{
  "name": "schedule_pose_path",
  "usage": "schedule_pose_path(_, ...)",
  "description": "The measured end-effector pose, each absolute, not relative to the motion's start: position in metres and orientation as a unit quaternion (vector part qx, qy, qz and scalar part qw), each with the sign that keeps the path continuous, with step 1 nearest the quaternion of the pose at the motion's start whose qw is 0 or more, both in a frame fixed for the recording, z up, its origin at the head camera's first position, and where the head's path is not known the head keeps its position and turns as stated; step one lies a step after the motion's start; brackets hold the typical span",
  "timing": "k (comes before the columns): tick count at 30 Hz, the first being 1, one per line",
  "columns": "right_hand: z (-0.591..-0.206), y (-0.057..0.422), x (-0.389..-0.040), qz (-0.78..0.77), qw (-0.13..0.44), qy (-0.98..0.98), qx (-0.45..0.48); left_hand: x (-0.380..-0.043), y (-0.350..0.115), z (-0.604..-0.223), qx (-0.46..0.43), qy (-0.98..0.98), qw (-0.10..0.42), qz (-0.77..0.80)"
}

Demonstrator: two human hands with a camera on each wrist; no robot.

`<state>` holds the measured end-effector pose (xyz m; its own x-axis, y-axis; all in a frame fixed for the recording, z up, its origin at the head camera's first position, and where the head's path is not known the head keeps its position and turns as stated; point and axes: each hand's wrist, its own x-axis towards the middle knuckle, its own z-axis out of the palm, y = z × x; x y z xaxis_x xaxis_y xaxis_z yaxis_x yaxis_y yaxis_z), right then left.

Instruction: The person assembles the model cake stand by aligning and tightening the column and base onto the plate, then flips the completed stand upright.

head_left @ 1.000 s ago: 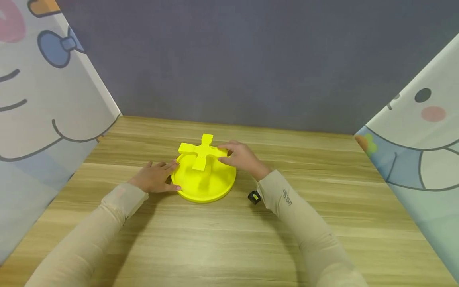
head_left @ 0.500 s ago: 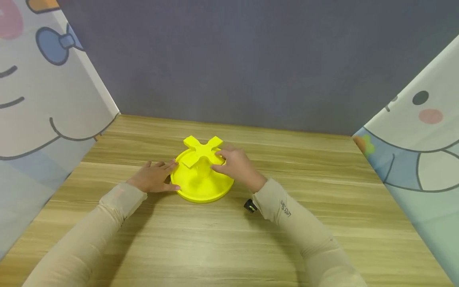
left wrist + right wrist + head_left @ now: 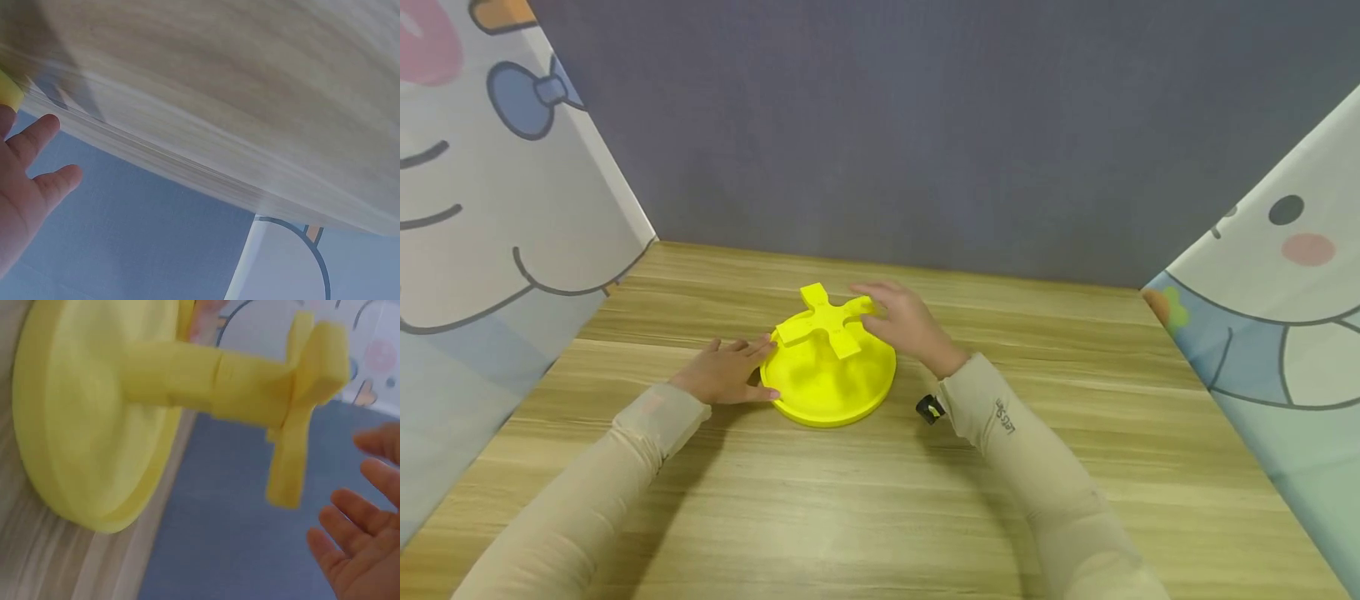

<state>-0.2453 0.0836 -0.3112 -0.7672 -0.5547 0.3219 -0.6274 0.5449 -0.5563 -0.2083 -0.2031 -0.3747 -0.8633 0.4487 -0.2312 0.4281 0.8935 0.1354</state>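
The left wrist view's edge cuts off the left hand point(image 3: 22, 194) and yellow base point(image 3: 9, 92).

I had passing room over the surface point(image 3: 805, 508) in front of the yellow dish point(image 3: 831, 402). My left hand point(image 3: 724, 373) blocked its left rim; above it, the cross point(image 3: 826, 318) on its post point(image 3: 200, 380) stood in the way. Behind the dish rose a grey wall point(image 3: 880, 150).

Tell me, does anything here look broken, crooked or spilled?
Nothing stands out. The yellow cross sits on a post rising from the round yellow base, and I see no crack or spill. The left hand touches the base's edge; the right hand is beside the cross.
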Motion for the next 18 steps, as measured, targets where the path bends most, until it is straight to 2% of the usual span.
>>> schedule_pose_path(3, -0.312, 0.083, -0.256, 0.318, -0.011, -0.886, 0.337, -0.209, -0.204, -0.374, 0.227, 0.965, 0.128, 0.036)
schedule_pose_path(6, -0.315, 0.081, -0.263, 0.282, -0.048, -0.892, 0.350, -0.210, -0.204, -0.374, 0.228, 0.965, 0.126, 0.034)
schedule_pose_path(10, -0.319, 0.080, -0.265, 0.238, -0.051, -0.897, 0.369, -0.210, -0.204, -0.374, 0.227, 0.965, 0.127, 0.033)
schedule_pose_path(18, -0.319, 0.079, -0.261, 0.199, -0.007, -0.911, 0.360, -0.210, -0.204, -0.374, 0.231, 0.964, 0.128, 0.037)
